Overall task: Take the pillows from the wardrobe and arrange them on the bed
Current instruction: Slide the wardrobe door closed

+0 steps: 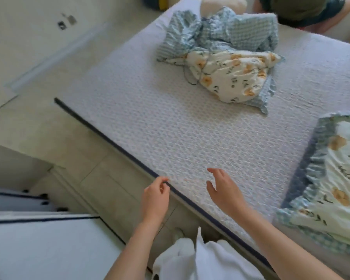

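Across centre of frame: bed (190,128) w/ white textured mattress cover, dark piping along near edge, running diagonally from mid-left to lower right. Item 1, right edge of frame: pillow (335,178) in floral case w/ blue gingham frill, lying flat on the bed, partly cut off by frame; prob. already set in place, since it sits square to the mattress side. Item 2, upper centre: crumpled bedding (226,63), floral and blue check fabric in a loose heap w/ a cord trailing; cannot tell whether a pillow is inside or it's an empty case. Item 3, lower centre: left hand (156,199), fingers curled narrow, thumb and forefinger pinched at the piped mattress edge, appar. tugging or straightening the cover; nothing else held. Item 4, just right of it: right hand (222,190), fingers spread loosely, palm down over the mattress, empty, hovering or lightly touching, can't tell which; likely poised to smooth the surface. Item 5, lower left: white panel (38,245) w/ dark trim, poss. wardrobe or drawer unit, not certain. Item 6, top right: another person (301,9), partly visible beyond the bed. Judgement: one pillow down, surface being tidied before more are laid.
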Demonstrator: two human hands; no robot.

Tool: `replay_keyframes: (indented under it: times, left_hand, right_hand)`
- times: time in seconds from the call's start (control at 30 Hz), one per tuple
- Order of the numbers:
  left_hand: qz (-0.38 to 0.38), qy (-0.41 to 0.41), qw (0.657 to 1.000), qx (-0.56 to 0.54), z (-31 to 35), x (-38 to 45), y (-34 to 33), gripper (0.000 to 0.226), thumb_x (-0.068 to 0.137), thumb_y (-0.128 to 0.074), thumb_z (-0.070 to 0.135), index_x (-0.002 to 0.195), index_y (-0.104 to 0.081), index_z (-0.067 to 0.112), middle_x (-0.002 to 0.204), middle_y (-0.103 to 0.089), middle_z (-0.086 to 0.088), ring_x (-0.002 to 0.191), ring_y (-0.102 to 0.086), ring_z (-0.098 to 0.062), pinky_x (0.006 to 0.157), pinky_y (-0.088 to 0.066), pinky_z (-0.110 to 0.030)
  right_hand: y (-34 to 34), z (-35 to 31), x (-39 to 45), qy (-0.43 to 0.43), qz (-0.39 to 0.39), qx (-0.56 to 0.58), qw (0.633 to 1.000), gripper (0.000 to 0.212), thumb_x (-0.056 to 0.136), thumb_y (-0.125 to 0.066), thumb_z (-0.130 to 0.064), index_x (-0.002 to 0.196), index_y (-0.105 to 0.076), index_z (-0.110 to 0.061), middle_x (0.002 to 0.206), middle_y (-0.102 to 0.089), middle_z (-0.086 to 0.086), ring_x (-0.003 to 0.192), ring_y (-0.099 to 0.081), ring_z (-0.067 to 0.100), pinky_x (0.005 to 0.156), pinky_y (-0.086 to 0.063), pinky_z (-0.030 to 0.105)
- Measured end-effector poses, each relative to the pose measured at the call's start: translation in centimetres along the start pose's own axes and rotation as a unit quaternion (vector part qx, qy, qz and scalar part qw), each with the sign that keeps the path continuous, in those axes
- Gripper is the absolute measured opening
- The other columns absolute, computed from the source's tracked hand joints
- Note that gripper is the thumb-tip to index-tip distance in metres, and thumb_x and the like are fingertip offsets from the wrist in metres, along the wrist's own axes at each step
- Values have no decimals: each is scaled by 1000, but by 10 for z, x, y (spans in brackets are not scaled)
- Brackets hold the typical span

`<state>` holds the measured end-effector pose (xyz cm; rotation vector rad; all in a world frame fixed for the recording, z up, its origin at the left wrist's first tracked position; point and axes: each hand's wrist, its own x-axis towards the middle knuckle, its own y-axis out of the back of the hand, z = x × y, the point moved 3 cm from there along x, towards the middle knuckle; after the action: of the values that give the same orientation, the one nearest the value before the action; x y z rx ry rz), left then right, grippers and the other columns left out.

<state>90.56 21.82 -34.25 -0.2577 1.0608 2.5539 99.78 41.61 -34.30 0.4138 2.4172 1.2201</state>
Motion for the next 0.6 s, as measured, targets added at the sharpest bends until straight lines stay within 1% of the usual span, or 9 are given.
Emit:
replay_keyframes:
  times: [0.07,0.13,0.2,0.27,0.33,0.4,0.5,0.53,0.6]
  left_hand:
    - [43,42,998,-5,-22,3,31,25,99,-52,17,118,-67,24,93,-72,6,85,-64,-14,70,-52,-29]
    - [89,83,992,-12,-41,2,57,26,99,-52,16,118,-67,23,91,-71,9,75,-63,-7,59,-45,-20]
    - [125,118,985,-10,-55,-3,82,25,99,-51,15,117,-67,23,84,-71,10,68,-61,-3,53,-42,-19]
    - [152,152,977,-13,-68,-10,104,26,99,-51,16,118,-66,23,84,-72,8,69,-63,-8,57,-51,-28]
    - [185,183,965,-23,-80,-17,122,26,99,-50,15,119,-66,22,88,-74,4,72,-65,-16,63,-54,-36]
    - [227,216,949,-25,-92,-25,137,26,98,-52,15,119,-66,20,91,-74,2,76,-65,-17,67,-55,-35]
    - [292,260,920,-29,-104,-39,156,25,99,-53,15,120,-66,17,88,-74,0,75,-64,-15,64,-49,-27]
    - [309,271,911,-30,-104,-43,160,25,99,-54,15,121,-65,17,91,-74,0,77,-64,-16,65,-48,-25]
    - [348,285,893,-28,-104,-53,171,24,99,-53,15,121,-64,18,100,-75,0,82,-66,-22,71,-52,-29]
  right_hand:
    - [-20,-34,15,38,-32,-9,999,46,98,-48,-30,142,-38,-20,145,-45,2,128,-49,20,103,-43,35]
    - [-35,-65,29,83,-59,-14,995,45,98,-47,-31,142,-39,-21,145,-45,1,129,-48,20,102,-44,35]
    - [-47,-95,42,126,-81,-12,989,44,98,-46,-31,140,-40,-20,143,-47,1,127,-50,20,98,-45,35]
    - [-56,-121,57,162,-99,-10,982,42,98,-46,-30,139,-42,-19,141,-49,1,124,-52,19,95,-46,34]
    - [-65,-148,72,194,-123,-2,973,41,99,-46,-26,138,-44,-17,139,-50,2,122,-52,19,94,-45,32]
    - [-76,-175,84,225,-163,13,961,40,98,-46,-23,137,-45,-16,137,-51,3,119,-53,20,93,-46,32]
    - [-91,-215,93,278,-227,19,933,35,97,-45,-18,132,-47,-16,132,-55,5,112,-57,22,88,-49,34]
    - [-95,-226,94,292,-237,22,926,33,97,-45,-18,129,-48,-15,129,-57,6,110,-58,22,87,-50,35]
    - [-103,-250,95,322,-258,29,910,32,97,-46,-19,128,-48,-14,125,-58,3,109,-59,21,86,-51,35]
